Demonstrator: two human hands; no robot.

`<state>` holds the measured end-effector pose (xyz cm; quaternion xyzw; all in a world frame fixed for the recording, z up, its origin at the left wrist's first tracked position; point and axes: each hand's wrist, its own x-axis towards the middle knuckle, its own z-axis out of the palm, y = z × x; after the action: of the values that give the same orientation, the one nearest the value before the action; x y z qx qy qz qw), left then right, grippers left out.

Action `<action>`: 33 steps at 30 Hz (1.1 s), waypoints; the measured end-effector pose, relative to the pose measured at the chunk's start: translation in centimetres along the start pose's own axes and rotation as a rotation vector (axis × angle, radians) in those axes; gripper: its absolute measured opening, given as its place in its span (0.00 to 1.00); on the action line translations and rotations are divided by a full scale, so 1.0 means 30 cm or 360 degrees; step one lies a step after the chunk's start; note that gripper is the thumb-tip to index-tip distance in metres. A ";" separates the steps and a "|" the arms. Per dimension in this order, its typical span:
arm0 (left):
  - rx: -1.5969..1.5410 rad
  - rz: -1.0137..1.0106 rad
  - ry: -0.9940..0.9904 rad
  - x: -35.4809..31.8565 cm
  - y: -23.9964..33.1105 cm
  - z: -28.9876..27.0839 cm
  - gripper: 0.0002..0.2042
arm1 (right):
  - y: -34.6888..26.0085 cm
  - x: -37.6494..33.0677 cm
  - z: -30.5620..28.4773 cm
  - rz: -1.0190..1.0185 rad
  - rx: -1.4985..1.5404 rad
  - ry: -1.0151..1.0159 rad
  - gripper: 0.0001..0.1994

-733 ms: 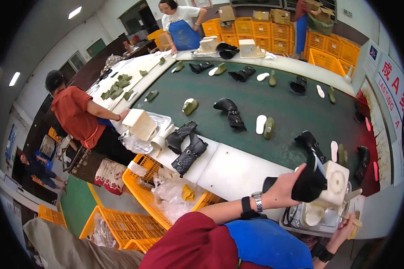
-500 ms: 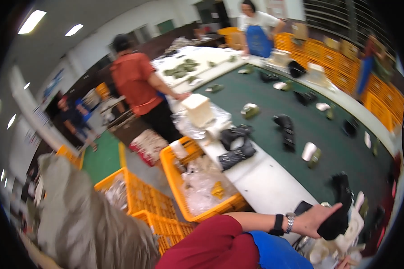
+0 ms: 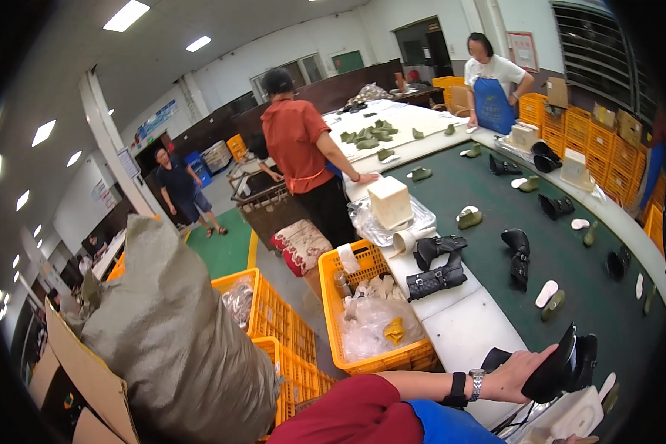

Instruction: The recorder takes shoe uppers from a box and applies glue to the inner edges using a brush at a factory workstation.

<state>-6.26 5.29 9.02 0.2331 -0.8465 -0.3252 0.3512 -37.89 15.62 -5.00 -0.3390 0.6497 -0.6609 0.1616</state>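
Note:
My left hand (image 3: 516, 376), with a watch and a black band at the wrist, grips a black boot (image 3: 553, 368) at the belt's near edge. Its index finger lies stretched along the boot. Only a sliver of my right hand (image 3: 579, 439) shows at the lower edge, by a whitish block (image 3: 573, 414); its fingers are mostly hidden. Another black boot (image 3: 586, 359) is just beyond the held one. Farther along the white ledge (image 3: 470, 322) lie black buckled boots (image 3: 438, 278).
The green belt (image 3: 466, 222) carries black boots, olive shoe pieces and white insoles. Left of the ledge stands a yellow crate (image 3: 333, 325) of plastic bags. A large grey-brown sack (image 3: 174, 333) is at my left. A co-worker in red (image 3: 296, 140) stands ahead.
My view has turned left, so the scene sits farther right and is sharper. My left hand stays on the black boot. The person in dark clothes at the back now faces this way.

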 end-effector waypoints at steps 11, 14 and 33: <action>-0.0102 0.0165 -0.0439 0.095 0.059 0.184 0.52 | -0.495 -0.381 -0.099 0.0347 0.0230 0.0691 0.10; -0.0210 0.0323 -0.0479 0.128 0.109 0.263 0.49 | -0.559 -0.400 -0.122 0.0150 0.0283 0.0732 0.09; -0.0245 0.0464 -0.0778 0.121 0.199 0.338 0.49 | -0.528 -0.366 -0.123 -0.0506 -0.0334 0.0860 0.07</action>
<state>-17.17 11.02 9.40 -0.0035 -0.9033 -0.3812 0.1966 -28.85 27.20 7.99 -0.2634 0.6727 -0.6732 -0.1577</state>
